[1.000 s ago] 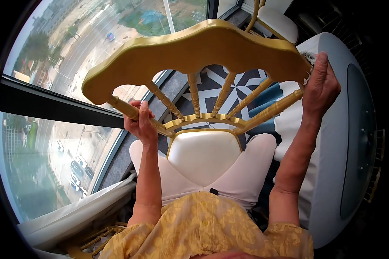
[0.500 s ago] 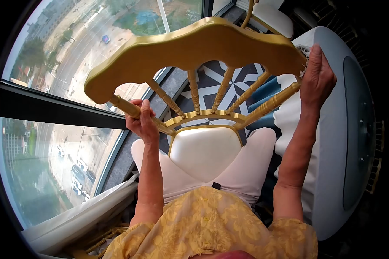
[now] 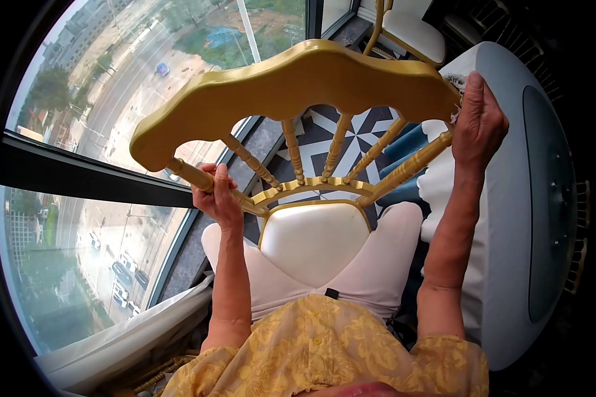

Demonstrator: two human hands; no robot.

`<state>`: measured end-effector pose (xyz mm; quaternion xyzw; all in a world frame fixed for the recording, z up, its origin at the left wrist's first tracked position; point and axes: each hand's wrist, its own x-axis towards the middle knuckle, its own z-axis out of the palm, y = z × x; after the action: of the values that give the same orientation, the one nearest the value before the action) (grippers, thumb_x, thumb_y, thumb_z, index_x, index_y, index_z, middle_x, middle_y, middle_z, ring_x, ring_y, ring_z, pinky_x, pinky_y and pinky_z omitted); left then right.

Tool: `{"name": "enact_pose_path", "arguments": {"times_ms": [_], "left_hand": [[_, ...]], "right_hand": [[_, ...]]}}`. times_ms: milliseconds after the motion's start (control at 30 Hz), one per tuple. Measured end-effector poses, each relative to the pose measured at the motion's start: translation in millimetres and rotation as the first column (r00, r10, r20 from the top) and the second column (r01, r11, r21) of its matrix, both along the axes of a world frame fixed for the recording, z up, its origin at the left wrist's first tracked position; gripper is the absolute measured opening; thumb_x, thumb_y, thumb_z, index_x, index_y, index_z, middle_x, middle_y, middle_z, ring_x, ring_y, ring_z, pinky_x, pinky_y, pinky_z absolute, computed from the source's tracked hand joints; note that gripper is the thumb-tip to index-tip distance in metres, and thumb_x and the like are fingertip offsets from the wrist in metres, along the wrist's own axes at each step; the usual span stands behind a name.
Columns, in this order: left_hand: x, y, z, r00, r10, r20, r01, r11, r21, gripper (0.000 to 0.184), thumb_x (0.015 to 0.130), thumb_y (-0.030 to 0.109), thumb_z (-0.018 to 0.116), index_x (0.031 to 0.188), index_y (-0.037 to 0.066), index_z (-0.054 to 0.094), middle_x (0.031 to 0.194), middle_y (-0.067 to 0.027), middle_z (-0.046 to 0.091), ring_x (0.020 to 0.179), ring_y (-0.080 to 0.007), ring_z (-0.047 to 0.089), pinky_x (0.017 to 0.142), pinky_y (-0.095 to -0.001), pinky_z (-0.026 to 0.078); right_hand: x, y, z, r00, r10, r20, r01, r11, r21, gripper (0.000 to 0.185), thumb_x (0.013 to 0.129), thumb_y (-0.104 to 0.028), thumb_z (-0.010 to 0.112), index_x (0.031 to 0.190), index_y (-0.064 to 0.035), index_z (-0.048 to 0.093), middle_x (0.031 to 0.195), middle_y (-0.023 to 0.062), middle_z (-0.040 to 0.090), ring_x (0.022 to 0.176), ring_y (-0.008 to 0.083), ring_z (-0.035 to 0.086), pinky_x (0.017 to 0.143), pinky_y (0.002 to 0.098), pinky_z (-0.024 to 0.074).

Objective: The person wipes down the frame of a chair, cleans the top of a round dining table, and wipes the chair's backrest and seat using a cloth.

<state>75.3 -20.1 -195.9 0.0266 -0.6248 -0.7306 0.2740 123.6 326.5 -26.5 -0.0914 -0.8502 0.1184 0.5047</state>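
Observation:
A gold wooden chair with turned spindles and a white seat pad stands between my knees, its back tilted toward the camera. My left hand is wrapped round the left post of the chair back, just below the top rail. At the right end of that rail, my right hand is closed on a crumpled grey-white cloth, which is pressed against the rail's edge. The palm and most of the cloth are hidden behind my fingers and thumb.
On the right stands a large table with a white cloth and a dark glass top. Tall windows line the left, above a stone sill. Another white-seated chair is at the back. Patterned tiles cover the floor.
The top rail sits slightly lower in view, and the window scene has shifted a little too. My right hand appears slightly further left, still at the rail's end. Both hands keep their hold.

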Motion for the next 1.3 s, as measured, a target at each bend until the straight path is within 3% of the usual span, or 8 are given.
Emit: {"name": "enact_pose_path", "arguments": {"times_ms": [700,1300], "left_hand": [[1.0,-0.5,0.5,1.0,0.009,0.027,-0.008,1.0,-0.025,0.013,0.089,0.011,0.067,0.092,0.001,0.059,0.069,-0.0033,0.056,0.053,-0.0089,0.054,0.051,-0.0206,0.045],[1.7,0.0,1.5,1.0,-0.001,0.009,0.001,1.0,-0.028,0.013,0.09,0.011,0.067,0.092,0.0,0.06,0.07,-0.0033,0.056,0.053,-0.0089,0.055,0.051,-0.0202,0.045]], "right_hand": [[1.8,0.8,-0.4,0.999,-0.026,0.045,0.027,0.999,-0.022,0.054,0.104,-0.046,0.039,0.095,-0.0054,0.072,0.076,0.0099,0.07,0.068,0.023,0.07,0.064,0.0342,0.0557],[-0.4,3.1,-3.8,1.0,-0.019,0.0,0.019,1.0,0.021,0.054,0.104,-0.046,0.039,0.093,-0.0053,0.072,0.076,0.0104,0.07,0.069,0.0236,0.07,0.065,0.0359,0.0559]]}}
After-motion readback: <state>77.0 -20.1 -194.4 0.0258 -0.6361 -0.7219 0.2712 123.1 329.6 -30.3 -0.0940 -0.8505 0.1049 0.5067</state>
